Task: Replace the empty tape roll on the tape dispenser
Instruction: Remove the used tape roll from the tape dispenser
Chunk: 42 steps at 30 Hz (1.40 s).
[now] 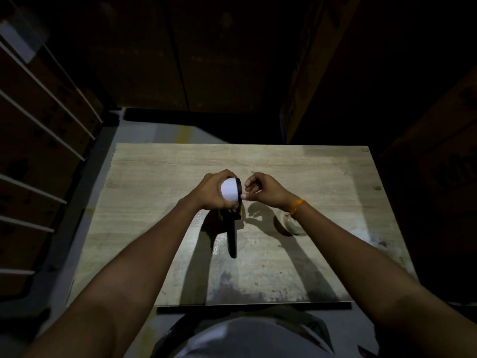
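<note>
A black and yellow tape dispenser (232,228) stands over the middle of the wooden table (154,177), its handle pointing toward me. A bright white tape roll (229,193) sits at the dispenser's head, and my left hand (210,189) is wrapped around it. My right hand (263,188) is just to the right of the roll, fingers curled, its thumb tip touching the roll's edge. Whether it pinches the tape end I cannot tell. An empty-looking tape roll (289,226) lies flat on the table under my right wrist.
Cardboard boxes (426,177) stand to the right and behind the table in the dark. Shelving with white rails (46,130) runs along the left. The table's near edge is close to my body.
</note>
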Motion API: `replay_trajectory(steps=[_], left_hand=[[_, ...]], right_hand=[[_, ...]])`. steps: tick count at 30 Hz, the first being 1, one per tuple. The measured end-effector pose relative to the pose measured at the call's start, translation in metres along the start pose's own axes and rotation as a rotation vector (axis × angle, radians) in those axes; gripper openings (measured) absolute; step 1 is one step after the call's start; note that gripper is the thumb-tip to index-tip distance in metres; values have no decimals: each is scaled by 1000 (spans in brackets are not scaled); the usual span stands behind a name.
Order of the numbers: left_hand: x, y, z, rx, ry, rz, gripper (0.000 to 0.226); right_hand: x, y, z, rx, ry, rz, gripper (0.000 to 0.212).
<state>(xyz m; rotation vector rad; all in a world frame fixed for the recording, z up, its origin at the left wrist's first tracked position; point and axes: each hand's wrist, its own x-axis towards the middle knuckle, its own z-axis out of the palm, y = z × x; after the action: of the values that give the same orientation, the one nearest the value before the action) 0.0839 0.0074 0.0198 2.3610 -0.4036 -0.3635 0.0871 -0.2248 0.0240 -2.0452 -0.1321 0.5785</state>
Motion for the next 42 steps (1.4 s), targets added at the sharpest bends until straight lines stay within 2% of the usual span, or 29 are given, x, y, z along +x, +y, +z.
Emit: replay_trajectory(steps=[3,5,9,15,22,29,42], left_hand=[[-5,6,6,-10,-56,-4,80],[-6,12,12,-24,-83,13,83],[-5,19,23,13,-86,-55,94],[-7,21,30,75,-76,-84,87],[-5,12,23,196,-131,11,81],[-2,0,11,230,-161,29,63],[2,8,1,285,-219,0,58]], right_hand=[[0,1,0,-341,-17,-68,89],[3,-4,7,-475,-78,-131,98],[7,-16,20,-625,-142,-101,95],[6,-19,31,-747,-206,-5,83],[1,-17,35,-725,-95,-34,68],[-3,-27,38,-720,-57,-33,69],[-8,-25,40,-737,46,-39,65]])
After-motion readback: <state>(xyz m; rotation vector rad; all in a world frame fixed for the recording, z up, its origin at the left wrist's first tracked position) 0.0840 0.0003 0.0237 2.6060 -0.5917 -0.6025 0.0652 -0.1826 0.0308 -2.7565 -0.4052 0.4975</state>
